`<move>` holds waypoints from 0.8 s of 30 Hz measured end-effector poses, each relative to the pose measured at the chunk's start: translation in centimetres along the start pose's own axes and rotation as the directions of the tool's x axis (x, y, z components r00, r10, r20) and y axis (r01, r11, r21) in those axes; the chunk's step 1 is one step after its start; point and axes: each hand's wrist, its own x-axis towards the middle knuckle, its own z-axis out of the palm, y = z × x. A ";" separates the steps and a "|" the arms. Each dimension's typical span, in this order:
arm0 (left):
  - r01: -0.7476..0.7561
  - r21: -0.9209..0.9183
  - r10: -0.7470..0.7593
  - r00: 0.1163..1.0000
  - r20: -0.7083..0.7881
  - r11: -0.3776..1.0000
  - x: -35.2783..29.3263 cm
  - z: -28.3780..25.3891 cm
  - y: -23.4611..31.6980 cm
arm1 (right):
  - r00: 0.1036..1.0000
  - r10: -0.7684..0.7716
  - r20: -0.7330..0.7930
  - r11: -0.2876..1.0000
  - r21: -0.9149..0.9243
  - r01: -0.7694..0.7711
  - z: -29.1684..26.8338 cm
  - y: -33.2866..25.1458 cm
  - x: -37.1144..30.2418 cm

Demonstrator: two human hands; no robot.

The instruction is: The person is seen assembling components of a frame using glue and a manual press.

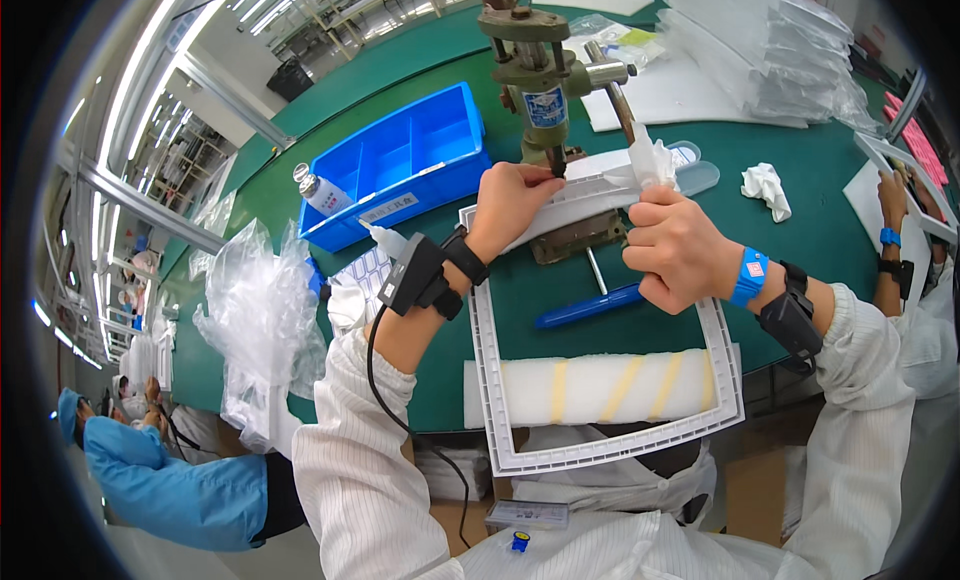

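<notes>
A white rectangular plastic frame (486, 380) lies with its far bar under the ram of a green hand press (540, 55). My left hand (507, 208) is at that far bar, thumb and fingers pinched together right by the ram tip; whatever they pinch is hidden. My right hand (675, 250) is closed in a fist around the press lever (620, 95), whose lower end is wrapped in white tissue (653, 160). Inside the frame, a metal rod with a blue bar (588, 306) and a foam strip with yellow tape (520, 390) show.
A blue divided bin (465, 145) holding a bottle (325, 194) stands left of the press. Clear plastic bags (255, 325) lie at the left, bagged sheets (750, 50) at the back right. Crumpled tissue (766, 190) lies rightward. Co-workers sit at both sides, one in blue (180, 480).
</notes>
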 end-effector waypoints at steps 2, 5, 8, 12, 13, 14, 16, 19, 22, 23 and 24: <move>0.010 -0.011 -0.010 1.000 0.022 1.000 -0.1 0.0 0.2 | 0.999 0.029 0.017 1.000 -0.008 -0.029 -0.3 -0.5 0.2; 0.038 0.033 -0.038 0.999 0.010 0.999 0.1 -0.4 0.2 | 1.000 0.027 0.002 0.993 0.114 -0.027 -4.8 -0.9 1.9; 0.062 -0.015 -0.062 0.998 0.003 0.998 -0.2 -1.1 0.2 | 0.956 0.223 -0.192 0.798 0.599 -0.066 -9.9 2.0 5.0; 0.127 -0.137 -0.129 0.992 -0.008 0.982 -0.2 -2.2 0.1 | 0.700 0.597 -0.392 0.565 0.825 -0.020 -12.2 7.4 15.6; 0.159 -0.206 -0.164 0.986 -0.008 0.966 0.0 -2.6 0.1 | 0.709 0.629 -0.319 0.510 0.858 -0.067 -11.7 11.7 17.1; 0.138 -0.296 -0.159 0.986 -0.048 0.945 0.1 -2.9 0.0 | 0.710 0.662 -0.241 0.452 0.884 -0.121 -10.9 15.9 18.1; 0.181 -0.373 -0.213 0.976 -0.047 0.910 -1.4 -5.8 0.2 | 0.659 0.747 -0.092 0.323 0.916 -0.239 -7.9 19.8 19.9; 0.179 -0.475 -0.236 0.970 -0.063 0.861 -4.1 -8.6 1.7 | 0.603 0.775 -0.188 0.330 0.935 -0.133 -4.9 23.7 19.4; 0.223 -0.455 -0.270 0.962 -0.042 0.862 -9.3 -10.8 1.2 | 0.645 0.763 0.032 0.130 0.971 -0.202 -5.8 22.0 17.2; 0.256 -0.453 -0.289 0.957 -0.005 0.854 -11.0 -11.1 0.4 | 0.557 0.828 -0.065 0.274 0.913 -0.301 -5.5 21.6 15.4; 0.275 -0.457 -0.315 0.949 -0.011 0.846 -12.8 -11.5 -0.8 | 0.478 0.860 -0.176 0.397 0.820 -0.413 -5.0 19.6 13.6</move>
